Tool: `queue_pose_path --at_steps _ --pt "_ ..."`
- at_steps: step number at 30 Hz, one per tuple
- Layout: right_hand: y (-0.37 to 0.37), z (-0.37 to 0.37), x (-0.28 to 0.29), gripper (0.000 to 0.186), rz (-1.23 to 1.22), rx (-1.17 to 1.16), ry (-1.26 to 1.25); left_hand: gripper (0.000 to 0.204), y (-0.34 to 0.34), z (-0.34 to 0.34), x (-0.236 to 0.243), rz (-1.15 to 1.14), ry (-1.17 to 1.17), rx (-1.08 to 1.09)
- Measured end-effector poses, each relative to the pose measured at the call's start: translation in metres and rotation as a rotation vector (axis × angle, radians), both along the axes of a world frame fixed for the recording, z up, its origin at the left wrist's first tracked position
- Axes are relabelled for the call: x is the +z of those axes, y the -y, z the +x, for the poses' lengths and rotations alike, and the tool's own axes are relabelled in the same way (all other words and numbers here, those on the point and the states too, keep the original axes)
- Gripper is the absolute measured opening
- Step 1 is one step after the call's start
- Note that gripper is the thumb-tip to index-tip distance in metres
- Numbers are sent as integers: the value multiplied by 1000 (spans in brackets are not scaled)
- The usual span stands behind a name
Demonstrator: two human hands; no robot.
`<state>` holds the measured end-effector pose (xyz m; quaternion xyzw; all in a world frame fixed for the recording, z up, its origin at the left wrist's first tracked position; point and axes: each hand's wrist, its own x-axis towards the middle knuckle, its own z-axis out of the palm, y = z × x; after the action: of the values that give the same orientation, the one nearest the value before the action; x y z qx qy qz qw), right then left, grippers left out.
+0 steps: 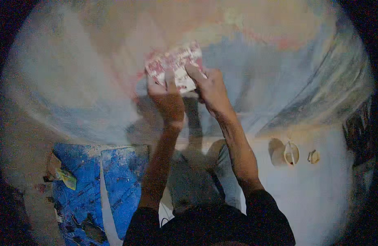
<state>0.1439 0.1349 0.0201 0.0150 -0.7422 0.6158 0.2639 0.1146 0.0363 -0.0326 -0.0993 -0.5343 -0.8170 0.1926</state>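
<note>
While the left hand [164, 97] grasps a red-and-white card [168, 61] by its lower left corner, the right hand [212, 88] grips it at the lower right, so that the card is held up between the 2 hands, in front of the painted surface [271, 74]. Each thumb lies over the near face; the fingers behind are mostly hidden, and whether they touch one another I cannot tell. The card is tilted, its top edge rising toward the right corner, and its face is mottled with patches too blurred to make out. A dark shadow [193, 119] falls below the hands, toward the lower edge of the painted surface. Beyond that edge lies the floor [320, 205], with 2 blue sheets [121, 176] on its left side, a pale strip between them. At the left edge of the outer sheet is a yellow-green scrap [68, 179], just beside a brown piece [53, 164]. On the right side of the floor, near the painted surface's lower edge, sits a round dish [297, 155] with a thin stick [290, 151] across it, and a small pale item [315, 156] to its right.
</note>
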Motion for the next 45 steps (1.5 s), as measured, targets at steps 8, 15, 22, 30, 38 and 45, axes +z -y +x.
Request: queue_pose_path --at_steps 8,15,22,30,38,45 --pt "-29 41 -70 46 -43 -93 39 44 -13 31 -22 6 54 -261" --pt "-76 77 -49 47 -186 -398 -85 35 -82 48 10 -61 -286 -288" --pt "-111 87 4 46 -227 -433 -55 29 -123 71 73 -284 -266 -395" --pt "-140 77 24 45 -54 -472 -107 34 -146 84 94 -325 -296 -190" --pt "-138 62 23 49 -257 -325 -109 32 -158 44 78 -258 -370 -180" --pt "-148 46 4 36 -71 -399 -299 42 -150 36 71 -448 -427 -22"
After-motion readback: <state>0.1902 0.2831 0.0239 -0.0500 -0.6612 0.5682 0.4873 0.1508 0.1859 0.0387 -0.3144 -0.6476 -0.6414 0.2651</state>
